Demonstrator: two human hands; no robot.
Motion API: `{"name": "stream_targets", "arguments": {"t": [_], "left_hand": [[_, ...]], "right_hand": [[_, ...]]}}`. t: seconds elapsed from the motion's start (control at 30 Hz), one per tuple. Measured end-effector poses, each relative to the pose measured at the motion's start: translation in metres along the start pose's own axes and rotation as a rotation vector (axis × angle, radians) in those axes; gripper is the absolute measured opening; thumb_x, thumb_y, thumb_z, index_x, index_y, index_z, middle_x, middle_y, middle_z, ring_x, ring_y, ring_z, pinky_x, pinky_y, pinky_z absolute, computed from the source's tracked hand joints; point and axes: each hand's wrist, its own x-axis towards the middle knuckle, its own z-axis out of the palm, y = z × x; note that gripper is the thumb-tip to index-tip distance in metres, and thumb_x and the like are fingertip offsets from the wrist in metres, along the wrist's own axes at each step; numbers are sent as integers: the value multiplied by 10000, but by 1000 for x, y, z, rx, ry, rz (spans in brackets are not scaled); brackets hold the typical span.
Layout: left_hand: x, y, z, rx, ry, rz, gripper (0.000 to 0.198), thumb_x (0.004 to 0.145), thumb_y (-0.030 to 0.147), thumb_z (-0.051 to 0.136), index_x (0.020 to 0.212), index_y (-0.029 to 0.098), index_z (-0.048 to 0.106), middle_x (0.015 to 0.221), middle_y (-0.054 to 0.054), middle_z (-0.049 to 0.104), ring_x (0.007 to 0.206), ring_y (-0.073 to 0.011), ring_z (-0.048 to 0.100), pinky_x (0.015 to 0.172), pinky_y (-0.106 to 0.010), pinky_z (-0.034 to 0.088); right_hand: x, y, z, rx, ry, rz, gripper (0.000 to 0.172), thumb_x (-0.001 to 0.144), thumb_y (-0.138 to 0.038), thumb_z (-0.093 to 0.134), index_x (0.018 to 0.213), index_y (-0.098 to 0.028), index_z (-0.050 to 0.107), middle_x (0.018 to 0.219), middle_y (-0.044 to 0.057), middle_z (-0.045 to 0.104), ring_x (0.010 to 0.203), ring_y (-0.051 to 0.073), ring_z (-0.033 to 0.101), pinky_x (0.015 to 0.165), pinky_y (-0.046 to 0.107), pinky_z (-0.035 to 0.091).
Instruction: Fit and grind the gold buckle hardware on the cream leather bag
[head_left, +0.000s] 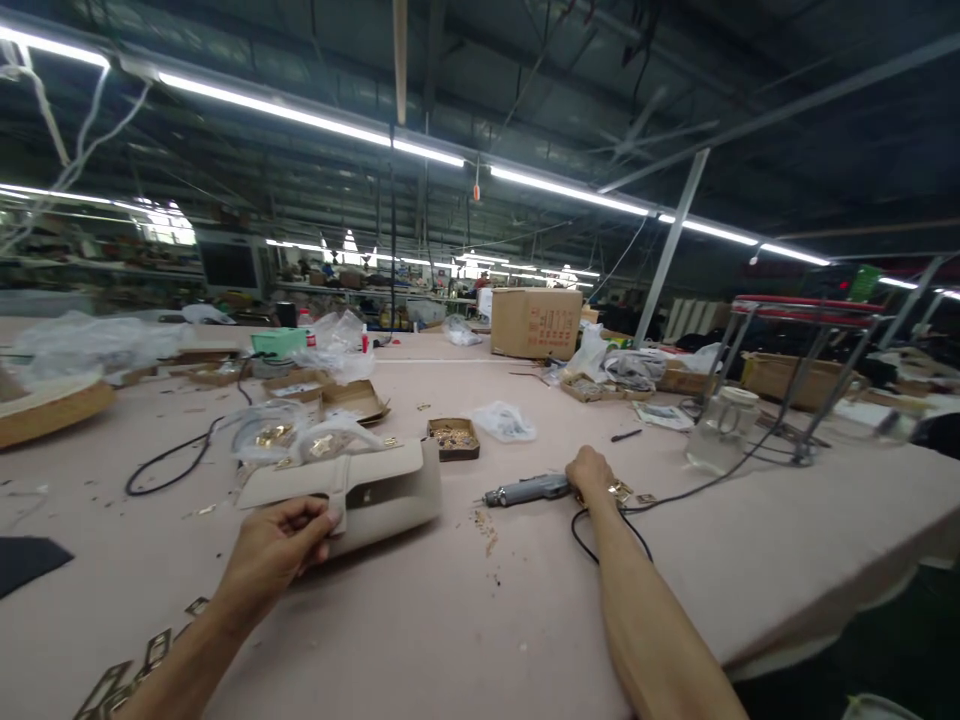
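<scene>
My left hand (289, 540) pinches the front strap of a beige handbag (390, 500), which is tilted above the table with its side gaping. On the right, my right hand (590, 470) is curled down at the table, against the rear end of a grey electric screwdriver (529, 490). Its fingertips are hidden, so what they hold does not show. Gold metal fittings (621, 491) lie beside that wrist. Small loose screws (489, 530) are scattered near the screwdriver's tip. Behind the bag stands a small open box (454, 438) of tiny metal parts.
Plastic bags with gold hardware (274, 435) sit behind the handbag. A black cable (705, 488) runs right past a clear jar (721, 430) and a metal stand (806, 310). Flat metal plates (157, 648) lie near my left forearm. A carton (536, 322) stands farther back.
</scene>
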Motion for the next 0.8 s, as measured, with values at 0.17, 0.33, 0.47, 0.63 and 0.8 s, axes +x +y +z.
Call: {"name": "stream_targets", "arguments": {"t": [0.17, 0.33, 0.47, 0.63, 0.8], "left_hand": [[-4, 1, 1, -79, 63, 16, 396, 658, 488, 827, 728, 130, 672, 458, -16, 599, 346, -90, 436, 349, -176, 284], [-4, -2, 2, -156, 84, 25, 314, 650, 388, 823, 728, 127, 667, 451, -13, 598, 333, -90, 455, 333, -174, 305], [-4, -5, 1, -163, 95, 52, 286, 684, 362, 815, 743, 116, 680, 448, -14, 602, 319, -76, 435, 327, -168, 294], [-2, -6, 0, -185, 82, 84, 297, 692, 362, 824, 761, 101, 699, 462, -24, 616, 327, -82, 455, 319, -172, 312], [1, -7, -1, -215, 82, 91, 299, 681, 352, 832, 755, 95, 699, 470, -28, 625, 328, -88, 473, 317, -176, 338]], "right_hand": [[-23, -32, -20, 209, 59, -169, 436, 903, -213, 541, 1307, -86, 644, 1086, 200, 734, 1091, 288, 708, 960, 391, 545], [-116, -99, -13, 1039, -174, -613, 488, 836, -415, 729, 1222, -119, 687, 830, 52, 686, 626, 183, 700, 607, 305, 603], [-201, -134, -3, 1210, -704, -734, 448, 796, -426, 808, 1141, -157, 715, 849, 45, 680, 623, 193, 713, 588, 329, 621], [-231, -142, 15, 1225, -928, -631, 464, 745, -447, 852, 1081, -150, 735, 847, 60, 702, 645, 212, 724, 618, 362, 636], [-227, -139, 25, 1103, -840, -767, 391, 795, -403, 797, 1111, -177, 757, 847, 51, 698, 701, 156, 642, 626, 286, 555]]}}
